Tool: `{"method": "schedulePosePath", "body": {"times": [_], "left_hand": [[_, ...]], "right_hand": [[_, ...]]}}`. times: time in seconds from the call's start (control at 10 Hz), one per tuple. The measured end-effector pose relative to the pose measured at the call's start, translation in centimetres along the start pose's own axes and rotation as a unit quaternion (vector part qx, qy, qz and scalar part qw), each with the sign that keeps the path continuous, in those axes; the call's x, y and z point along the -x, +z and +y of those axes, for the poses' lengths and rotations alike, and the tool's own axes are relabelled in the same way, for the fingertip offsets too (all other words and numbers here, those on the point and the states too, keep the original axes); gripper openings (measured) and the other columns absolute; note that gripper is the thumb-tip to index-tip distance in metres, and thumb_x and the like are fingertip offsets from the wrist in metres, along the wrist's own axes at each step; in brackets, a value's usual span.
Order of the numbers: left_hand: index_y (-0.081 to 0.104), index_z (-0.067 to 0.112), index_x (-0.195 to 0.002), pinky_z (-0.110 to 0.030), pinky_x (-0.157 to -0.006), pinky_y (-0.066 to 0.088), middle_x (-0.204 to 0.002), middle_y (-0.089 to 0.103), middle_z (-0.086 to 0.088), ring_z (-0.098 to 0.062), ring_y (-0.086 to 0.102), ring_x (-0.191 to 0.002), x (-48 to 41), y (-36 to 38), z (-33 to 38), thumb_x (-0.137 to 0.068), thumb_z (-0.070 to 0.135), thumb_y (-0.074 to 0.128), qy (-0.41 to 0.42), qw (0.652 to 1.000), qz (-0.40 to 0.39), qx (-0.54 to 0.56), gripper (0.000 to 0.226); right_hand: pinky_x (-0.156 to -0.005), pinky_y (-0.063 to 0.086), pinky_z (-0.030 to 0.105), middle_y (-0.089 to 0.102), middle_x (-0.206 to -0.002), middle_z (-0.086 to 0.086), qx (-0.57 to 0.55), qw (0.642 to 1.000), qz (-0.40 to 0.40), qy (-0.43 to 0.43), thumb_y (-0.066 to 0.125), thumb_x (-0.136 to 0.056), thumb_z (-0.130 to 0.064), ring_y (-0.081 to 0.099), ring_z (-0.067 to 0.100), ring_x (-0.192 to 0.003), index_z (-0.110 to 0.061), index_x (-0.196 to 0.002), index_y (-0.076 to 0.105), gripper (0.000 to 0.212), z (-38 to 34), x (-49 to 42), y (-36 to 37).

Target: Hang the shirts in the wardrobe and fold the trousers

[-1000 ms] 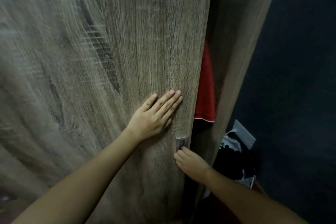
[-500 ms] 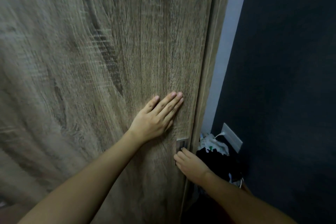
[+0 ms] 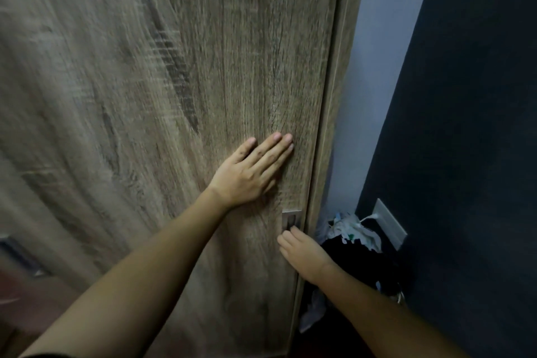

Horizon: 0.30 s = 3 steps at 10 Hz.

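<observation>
The wood-grain wardrobe door (image 3: 145, 96) fills most of the view and sits flush against the wardrobe's side panel (image 3: 337, 96). My left hand (image 3: 250, 173) lies flat on the door with its fingers together, holding nothing. My right hand (image 3: 303, 253) is lower, its fingertips curled into the small metal recessed handle (image 3: 290, 218) at the door's right edge. No shirts or trousers are visible; the wardrobe's inside is hidden.
A pale wall strip (image 3: 374, 67) and a dark wall (image 3: 470, 125) stand to the right. A white wall socket (image 3: 389, 224) with a plugged cable sits low on the dark wall. A pile of dark clothes and white plastic bags (image 3: 357, 250) lies on the floor beside the wardrobe.
The door has slid right and shut the gap; the red garment seen inside one second ago is now hidden. Both hands kept their places on the door.
</observation>
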State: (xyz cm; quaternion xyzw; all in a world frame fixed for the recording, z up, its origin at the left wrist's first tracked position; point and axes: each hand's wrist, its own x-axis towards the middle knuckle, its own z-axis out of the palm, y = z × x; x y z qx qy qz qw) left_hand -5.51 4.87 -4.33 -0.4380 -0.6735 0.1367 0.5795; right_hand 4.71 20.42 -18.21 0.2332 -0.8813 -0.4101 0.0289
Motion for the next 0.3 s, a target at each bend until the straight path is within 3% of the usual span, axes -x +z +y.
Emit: {"method": "schedulePosePath", "body": {"times": [0.1, 0.2, 0.3], "left_hand": [[0.021, 0.01, -0.148, -0.041, -0.113, 0.008, -0.155, 0.021, -0.004, -0.019, 0.022, -0.141, -0.5, -1.1, 0.2, -0.093, 0.036, 0.037, -0.023, 0.999, -0.028, 0.029, 0.063], [0.019, 0.01, -0.148, -0.04, -0.113, 0.007, -0.152, 0.022, -0.004, -0.018, 0.024, -0.141, -0.7, -3.3, 0.4, -0.094, 0.037, 0.034, -0.085, 0.992, -0.038, 0.082, 0.062], [0.023, 0.009, -0.146, -0.039, -0.113, 0.009, -0.151, 0.029, -0.006, -0.019, 0.027, -0.141, -0.6, -5.0, 0.0, -0.094, 0.038, 0.032, -0.117, 0.987, -0.047, 0.103, 0.059]], "right_hand": [[-0.107, 0.031, 0.038, 0.047, -0.125, 0.011, -0.01, 1.0, -0.01, -0.003, 0.046, -0.093, -0.022, 0.042, 0.028, -0.115, -0.005, -0.13, 0.048, 0.041, 0.3, 0.0, -1.1], [-0.105, 0.029, 0.043, 0.05, -0.13, 0.017, -0.112, 0.993, -0.047, -0.004, 0.042, -0.095, -0.017, 0.042, 0.032, -0.118, -0.003, -0.127, 0.051, 0.036, 1.1, 0.8, -4.6], [-0.099, 0.035, 0.041, 0.057, -0.123, 0.015, -0.163, 0.986, -0.016, 0.015, 0.047, -0.092, -0.023, 0.048, 0.03, -0.114, -0.005, -0.121, 0.056, 0.035, 1.2, 1.3, -6.7]]}}
